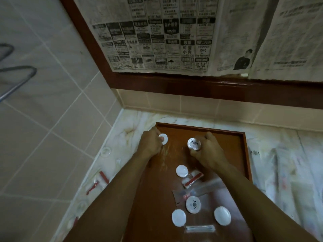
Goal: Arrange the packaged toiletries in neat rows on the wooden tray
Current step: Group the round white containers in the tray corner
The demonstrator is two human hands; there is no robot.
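Observation:
A wooden tray (227, 135) lies on the marble counter. My left hand (151, 143) pinches a round white wrapped soap (164, 138) at the tray's far left corner. My right hand (208, 151) grips another round wrapped soap with a dark emblem (193, 144) near the tray's far middle. Lower on the tray lie several more round white packets, one plain (182, 171), one with an emblem (193, 204), and two plain ones (178, 217) (222, 215). Clear sachets with red contents (193, 179) and a long clear packet (200, 228) lie among them.
Red-and-clear packets (99, 181) and a faint round packet (105, 151) lie on the counter (279, 154) left of the tray. A tiled wall stands on the left. A newspaper-covered, wood-framed mirror (174, 84) rises behind. Metal bars (19, 81) project at far left.

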